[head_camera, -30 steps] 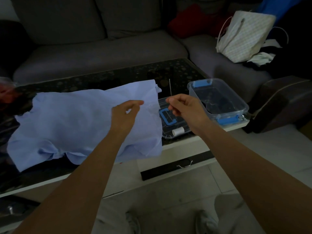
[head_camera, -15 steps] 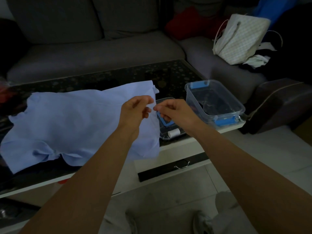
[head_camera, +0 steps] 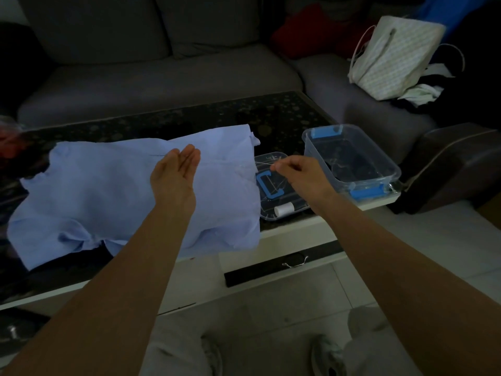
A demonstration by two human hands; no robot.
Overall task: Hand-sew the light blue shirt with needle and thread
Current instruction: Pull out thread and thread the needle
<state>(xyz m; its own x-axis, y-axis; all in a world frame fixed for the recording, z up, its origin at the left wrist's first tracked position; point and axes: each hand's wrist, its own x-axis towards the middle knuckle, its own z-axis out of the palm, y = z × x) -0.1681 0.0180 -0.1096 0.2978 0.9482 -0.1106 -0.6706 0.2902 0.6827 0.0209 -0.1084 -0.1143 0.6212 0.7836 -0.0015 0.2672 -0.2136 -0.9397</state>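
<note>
The light blue shirt (head_camera: 108, 191) lies spread over the dark glass table (head_camera: 244, 115). My left hand (head_camera: 176, 172) hovers above the shirt with straight fingers, palm turned to the right, holding nothing. My right hand (head_camera: 295, 172) is over the clear box lid (head_camera: 273, 185) and pinches a thin white thread (head_camera: 263, 163) that runs left toward the shirt's edge. The needle is too small to make out. A white thread spool (head_camera: 284, 208) rests on the lid near the table's front edge.
A clear plastic box (head_camera: 349, 158) with blue clips stands right of the lid. A grey sofa (head_camera: 162, 74) runs behind the table, with a pale bag (head_camera: 393, 58) on its right part. A drawer handle (head_camera: 295, 263) sits below the table edge.
My hands met at the shirt's edge, then drew apart. My left hand has opened and moved left over the shirt. My right hand has moved right with the thread.
</note>
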